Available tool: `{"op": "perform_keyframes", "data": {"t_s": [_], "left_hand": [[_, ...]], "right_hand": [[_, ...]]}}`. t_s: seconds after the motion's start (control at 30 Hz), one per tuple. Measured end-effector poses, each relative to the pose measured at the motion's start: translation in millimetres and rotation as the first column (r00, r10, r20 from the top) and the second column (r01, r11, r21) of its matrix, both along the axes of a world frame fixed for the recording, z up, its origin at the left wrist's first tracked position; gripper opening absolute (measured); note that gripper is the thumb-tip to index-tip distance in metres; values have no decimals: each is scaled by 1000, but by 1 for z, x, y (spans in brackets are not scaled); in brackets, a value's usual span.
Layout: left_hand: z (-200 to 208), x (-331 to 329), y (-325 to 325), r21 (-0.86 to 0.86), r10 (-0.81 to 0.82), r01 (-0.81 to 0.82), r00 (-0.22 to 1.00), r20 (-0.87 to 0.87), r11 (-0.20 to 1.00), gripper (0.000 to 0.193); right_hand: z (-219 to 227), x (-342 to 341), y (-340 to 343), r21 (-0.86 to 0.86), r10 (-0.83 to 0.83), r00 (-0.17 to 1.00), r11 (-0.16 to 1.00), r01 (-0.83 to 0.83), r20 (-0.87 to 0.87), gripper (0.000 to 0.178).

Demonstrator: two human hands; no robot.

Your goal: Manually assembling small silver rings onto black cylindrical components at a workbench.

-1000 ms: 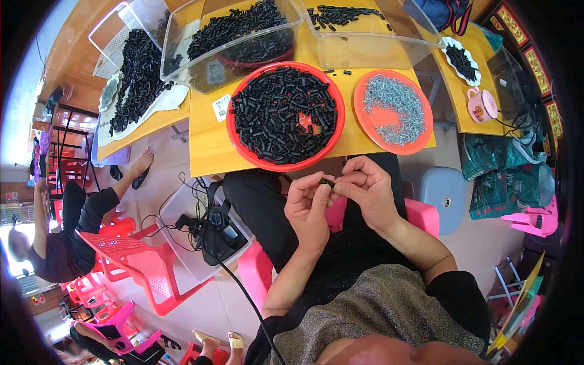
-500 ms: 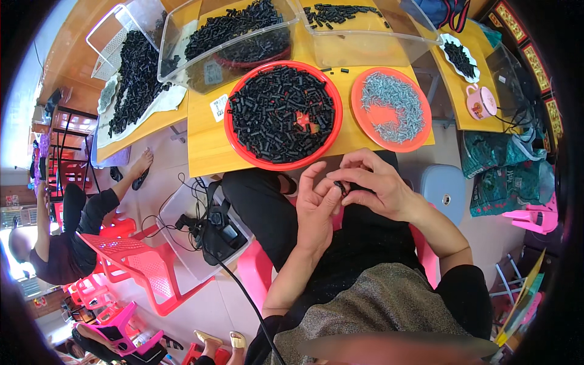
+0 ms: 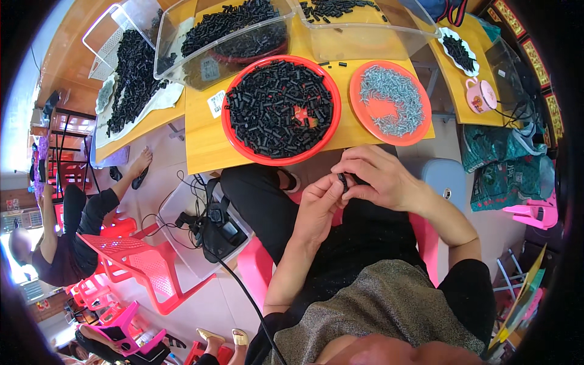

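In front of my lap, my left hand (image 3: 317, 205) pinches a small black plastic piece (image 3: 342, 180) between thumb and fingers. My right hand (image 3: 378, 180) meets it from the right, its thumb and fingertips closed on the same piece. Fingers cover most of the piece, so its full shape is hidden. Beyond my hands, a red basin (image 3: 337, 115) on the table holds many short black plastic tubes (image 3: 267, 115). To its right, small silvery screws (image 3: 406, 97) lie on an orange-red plate (image 3: 382, 109).
Clear plastic bins (image 3: 359, 45) with black pieces stand behind the basin. More black pieces (image 3: 131, 79) are heaped at the far left. A pink mug (image 3: 480, 96) sits on the right table. A black cable (image 3: 243, 286) runs beside my left arm. Another person (image 3: 61, 249) sits far left.
My left fingers, raised and spread before, have curled in round the black piece. My right hand stays closed at the piece, with a slight shift. The whole view has tilted a little.
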State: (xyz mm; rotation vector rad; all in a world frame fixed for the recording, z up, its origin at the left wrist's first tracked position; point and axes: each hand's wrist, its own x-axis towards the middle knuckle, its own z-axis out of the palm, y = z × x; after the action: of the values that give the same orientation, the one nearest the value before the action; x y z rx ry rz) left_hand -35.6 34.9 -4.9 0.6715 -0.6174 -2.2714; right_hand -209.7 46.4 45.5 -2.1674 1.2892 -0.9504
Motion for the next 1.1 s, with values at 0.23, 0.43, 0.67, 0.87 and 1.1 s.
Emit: {"op": "perform_keyframes", "data": {"t_s": [0.23, 0.43, 0.67, 0.87, 1.1], "left_hand": [[2, 6, 0, -73, -143, 147, 988, 51, 987, 19], [7, 10, -1, -159, -171, 182, 982, 76, 971, 21], [8, 14, -5, -243, -178, 198, 979, 100, 950, 21], [11, 14, -7, -450, -105, 180, 977, 187, 875, 21], [8, 18, -4, -363, -219, 323, 928, 300, 874, 34]], "right_hand": [[40, -13, -20, 133, 340, 712, 934, -331, -614, 32], [47, -9, -26, 212, 405, 781, 915, -345, -476, 31], [37, -4, -24, 135, 372, 805, 927, -351, -462, 29], [34, -2, -25, 74, 335, 822, 938, -340, -460, 31], [15, -1, -20, 17, 341, 855, 931, -364, -391, 30]]}}
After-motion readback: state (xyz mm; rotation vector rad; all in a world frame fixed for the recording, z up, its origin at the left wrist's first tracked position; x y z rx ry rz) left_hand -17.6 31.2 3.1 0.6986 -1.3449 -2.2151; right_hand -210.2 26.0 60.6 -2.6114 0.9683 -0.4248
